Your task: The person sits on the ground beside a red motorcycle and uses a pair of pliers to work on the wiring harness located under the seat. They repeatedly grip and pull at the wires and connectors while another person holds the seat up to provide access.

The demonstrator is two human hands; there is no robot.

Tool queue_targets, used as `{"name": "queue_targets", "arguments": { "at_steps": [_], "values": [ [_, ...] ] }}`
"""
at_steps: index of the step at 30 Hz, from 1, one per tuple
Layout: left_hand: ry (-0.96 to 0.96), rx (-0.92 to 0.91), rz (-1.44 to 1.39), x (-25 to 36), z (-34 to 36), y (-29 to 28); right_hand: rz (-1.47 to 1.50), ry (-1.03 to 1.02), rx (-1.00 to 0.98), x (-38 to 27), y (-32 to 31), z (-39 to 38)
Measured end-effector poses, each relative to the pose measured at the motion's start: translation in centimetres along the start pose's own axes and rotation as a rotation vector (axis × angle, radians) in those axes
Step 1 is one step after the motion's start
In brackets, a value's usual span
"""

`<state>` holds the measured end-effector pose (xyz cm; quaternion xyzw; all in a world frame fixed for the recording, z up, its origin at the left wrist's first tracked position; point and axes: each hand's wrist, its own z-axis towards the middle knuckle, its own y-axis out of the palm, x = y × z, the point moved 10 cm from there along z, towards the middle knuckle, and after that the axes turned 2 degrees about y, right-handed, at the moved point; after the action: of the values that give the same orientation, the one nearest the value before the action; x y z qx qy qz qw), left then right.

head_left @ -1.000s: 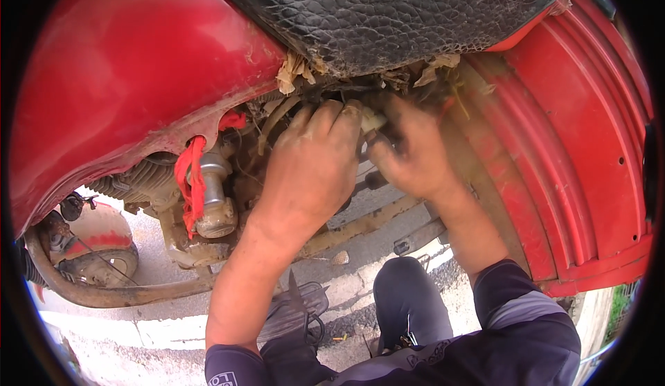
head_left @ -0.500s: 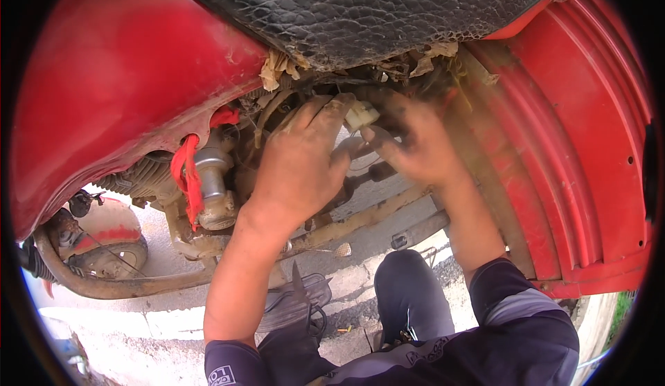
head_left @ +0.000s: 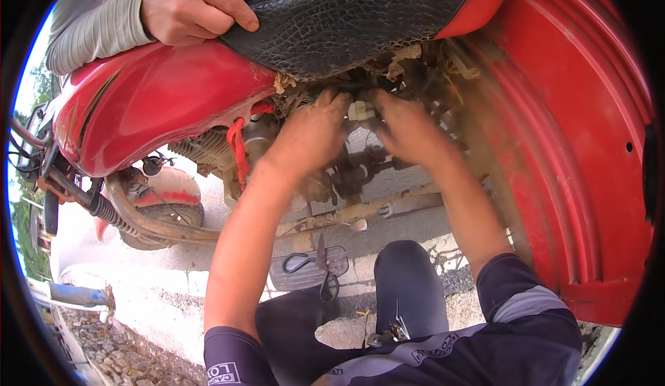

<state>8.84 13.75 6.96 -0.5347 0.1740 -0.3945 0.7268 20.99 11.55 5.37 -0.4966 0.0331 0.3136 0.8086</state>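
Another person's hand [head_left: 194, 5] has come well into view since the earlier frame, touching the seat [head_left: 360, 22], a black cushion with cracked, leathery grain. A small, boxy, cream block [head_left: 360, 112], seemingly plastic, sits below the seat, between the left hand [head_left: 312, 130] and the right hand [head_left: 410, 128]. Its long axis seems to run left to right. Both hands' fingers curl close beside it; I cannot tell whether they grasp it.

Pale block [head_left: 360, 111] plastic-looking; seat [head_left: 353, 26] rough; tank [head_left: 173, 99] glossy.
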Motion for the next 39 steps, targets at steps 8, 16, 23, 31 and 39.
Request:
{"name": "queue_targets", "arguments": {
  "at_steps": [8, 16, 23, 31, 39],
  "values": [
    [0.16, -0.119, -0.025, 0.0, 1.8, -0.4, -0.012, -0.112, 0.076, 0.1, -0.1, 0.1],
    [0.21, 0.082, -0.154, -1.7, 0.4, 0.4, 0.225, -0.144, 0.174, 0.1, -0.3, 0.2],
    [0.288, 0.29, -0.192, -1.5, 0.0, 0.1, 0.124, -0.196, 0.234, -0.3, -0.7, -0.2],
    [0.202, 0.227, -0.255, -2.3, 0.4, 0.7, 0.129, -0.113, 0.276, -0.5, -0.9, 0.2],
    [0.405, 0.192, -0.338, -2.3, 0.3, 0.6, 0.243, -0.034, 0.101, 1.3, 0.1, 0.2]
  ]
}}
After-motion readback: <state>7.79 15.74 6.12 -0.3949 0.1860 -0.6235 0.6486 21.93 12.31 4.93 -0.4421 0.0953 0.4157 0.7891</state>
